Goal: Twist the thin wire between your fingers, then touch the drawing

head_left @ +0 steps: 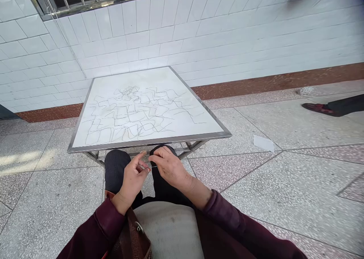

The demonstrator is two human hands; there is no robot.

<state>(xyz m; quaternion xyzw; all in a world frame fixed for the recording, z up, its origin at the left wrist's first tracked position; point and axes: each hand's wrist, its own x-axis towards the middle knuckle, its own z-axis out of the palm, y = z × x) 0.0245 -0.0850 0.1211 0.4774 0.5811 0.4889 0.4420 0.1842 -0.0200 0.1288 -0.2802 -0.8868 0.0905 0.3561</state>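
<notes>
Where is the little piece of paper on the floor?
In the head view the white paper scrap lies flat on the speckled floor, to the right of the low table, just past its near right corner.

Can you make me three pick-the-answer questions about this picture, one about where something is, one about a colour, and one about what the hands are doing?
1. Where is the tangled thread?
A. on the table top
B. on the floor
C. on the wall

2. What colour are the sleeves?
A. yellow
B. dark red
C. blue

3. What are the left hand and right hand doing?
A. lying flat on the table
B. pinching something thin between them
C. waving overhead

Answers: 1 A, the thread lies spread over the white table. 2 B, both sleeves are maroon. 3 B, the fingertips meet over the lap.
</notes>
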